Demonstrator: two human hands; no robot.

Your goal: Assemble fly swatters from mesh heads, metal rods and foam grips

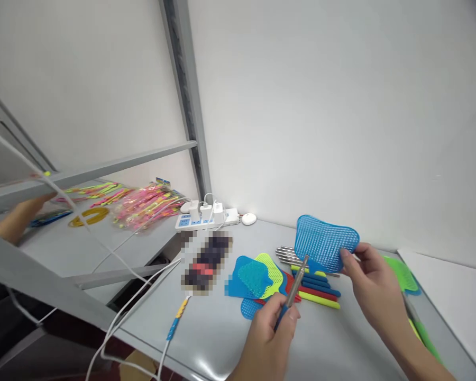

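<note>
On the surface [212, 333], piled mesh heads [243, 269] are placed left of a row of handles [320, 294]. Behind these, rods [286, 255] are partly hidden by a mesh panel [321, 241] held in the right grip [375, 279]. Farther left and back, a power strip [198, 225] is set near the wall [321, 116].

A plain white wall [321, 106] fills most of the background, turning greyer towards the left. A grey metal post [187, 95] with slots along its side slants up past the top edge, and a grey crossbar [143, 160] meets it from the left. The smooth, light grey table [214, 330] stands against the wall, with a bright patch of reflected light near its front edge. Left of the post lies another grey tabletop [63, 254]. A white panel [452, 301] borders the table at right. At lower left, the floor [121, 339] looks dim and dark reddish
</note>
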